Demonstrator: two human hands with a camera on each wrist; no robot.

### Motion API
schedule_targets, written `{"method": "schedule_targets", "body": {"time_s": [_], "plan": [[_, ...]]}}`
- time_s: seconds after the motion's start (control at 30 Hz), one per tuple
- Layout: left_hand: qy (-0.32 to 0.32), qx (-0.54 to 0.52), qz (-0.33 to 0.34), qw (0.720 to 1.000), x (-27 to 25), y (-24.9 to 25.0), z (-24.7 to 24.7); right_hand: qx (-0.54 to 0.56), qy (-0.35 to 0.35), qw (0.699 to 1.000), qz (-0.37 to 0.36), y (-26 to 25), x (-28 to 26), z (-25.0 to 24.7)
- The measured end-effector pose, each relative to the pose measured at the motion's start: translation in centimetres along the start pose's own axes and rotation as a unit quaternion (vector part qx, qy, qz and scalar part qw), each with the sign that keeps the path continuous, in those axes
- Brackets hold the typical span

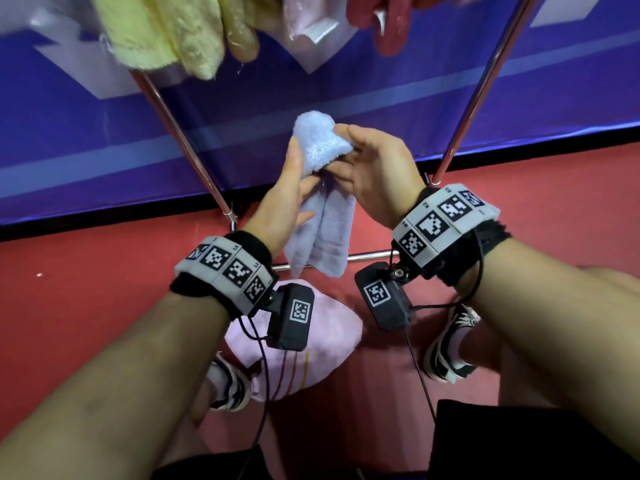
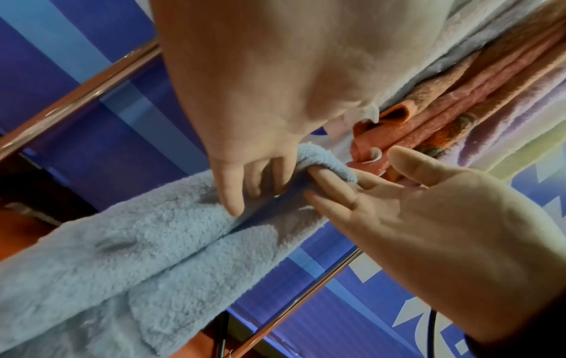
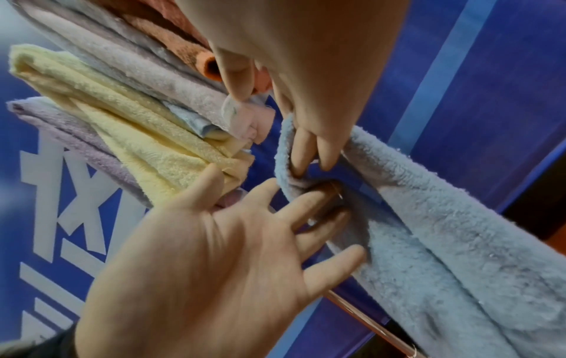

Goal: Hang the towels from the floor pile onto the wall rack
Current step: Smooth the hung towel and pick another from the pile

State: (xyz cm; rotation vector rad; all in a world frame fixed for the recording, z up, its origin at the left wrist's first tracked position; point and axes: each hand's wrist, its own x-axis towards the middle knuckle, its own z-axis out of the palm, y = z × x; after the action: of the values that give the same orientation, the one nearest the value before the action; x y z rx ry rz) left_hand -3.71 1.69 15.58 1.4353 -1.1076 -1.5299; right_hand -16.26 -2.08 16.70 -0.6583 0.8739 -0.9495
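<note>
A light blue towel (image 1: 322,150) hangs folded between both hands, in front of the rack's chrome legs (image 1: 180,133). My left hand (image 1: 294,192) holds its left side, fingers tucked into the top fold and thumb pointing up. From the other side my right hand (image 1: 370,168) hooks its fingers into the same fold. In the left wrist view the blue towel (image 2: 137,254) wraps over the right hand's (image 2: 398,218) fingertips. In the right wrist view the blue towel (image 3: 459,242) loops round the left hand's (image 3: 229,254) fingers. A pink towel (image 1: 322,355) lies on the red floor below.
Yellow (image 1: 166,32), pink (image 1: 301,19) and red (image 1: 391,26) towels hang from the rack at the top of the head view. A low chrome crossbar (image 1: 367,256) runs behind the blue towel. A blue banner wall (image 1: 104,150) stands behind. My shoes (image 1: 450,348) flank the floor towel.
</note>
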Motion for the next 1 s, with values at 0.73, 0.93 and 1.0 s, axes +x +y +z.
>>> {"method": "schedule_targets", "body": {"time_s": [0.73,0.93,1.0], "plan": [[0.048,0.087,0.237,0.966,-21.3,20.2,7.3,-0.037,0.003,0.975,-0.22,-13.8,-20.4,10.0],[0.045,0.078,0.279,0.956,-25.2,22.7,8.5,-0.024,-0.017,0.969,-0.245,-17.1,-24.8,10.8],[0.049,0.07,0.262,0.961,-25.7,23.3,8.6,-0.035,-0.024,0.967,-0.251,-18.2,-25.9,11.4]]}}
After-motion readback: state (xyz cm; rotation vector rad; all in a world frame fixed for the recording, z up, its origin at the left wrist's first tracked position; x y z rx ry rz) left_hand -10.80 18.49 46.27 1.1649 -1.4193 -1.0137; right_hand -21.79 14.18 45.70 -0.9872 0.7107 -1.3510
